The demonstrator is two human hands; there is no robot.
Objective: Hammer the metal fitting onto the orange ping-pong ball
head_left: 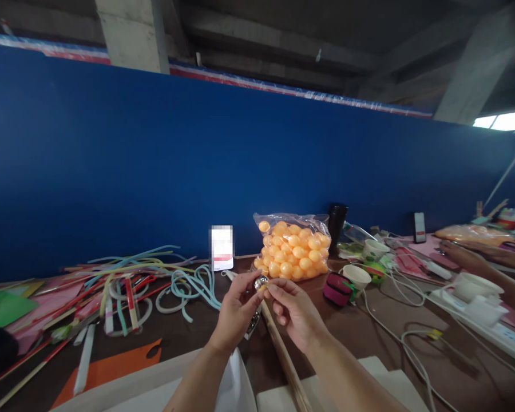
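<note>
My left hand (236,309) is closed, pinching a small shiny silver ball (261,281) between thumb and fingertips. Right beside it, the fingertips of my right hand (298,312) are pressed together at the ball's edge; whatever they grip is too small to name. Below both hands lies a long wooden stick (285,357), running toward me. Partly hidden under my left hand is a small holder with shiny metal pieces (253,323). Just behind the hands stands a clear plastic bag of orange balls (294,252).
Pale blue tubing (201,286), orange card (111,366) and sticks spread leftward. A white tray (175,366) sits in front. To the right are a purple pouch (338,288), paper cup (356,277), white cables and a power strip (493,326). Another person's arms (476,260) reach in.
</note>
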